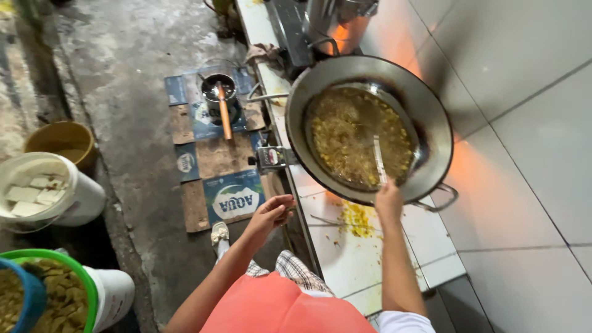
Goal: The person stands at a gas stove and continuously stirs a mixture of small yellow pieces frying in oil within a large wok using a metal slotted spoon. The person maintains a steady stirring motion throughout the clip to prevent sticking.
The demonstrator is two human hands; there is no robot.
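Right under the lens, a coral apron over checked cloth, both bare arms reaching out from it. Far left, low down, a green tub heaped with yellowish pieces, a blue rim against it. Above that a white bucket holds pale blocks, and a brown pot sits just behind. Then bare, stained concrete floor, open all the way up the middle. Flattened cardboard lies along the counter's foot, and on it stands a small dark pot with a wooden handle sticking out.

Left hand now: fingers loosely curled, clamped on nothing, hovering at the counter edge just below the stove knob. The tiled counter is narrow, with yellow crumbs spilled on it near the wok.

Right hand is closed round the end of a metal skimmer, which dips into the wok. The wok sits on the burner, full of bubbling oil and yellow bits, orange glow on the tiled wall to its right.
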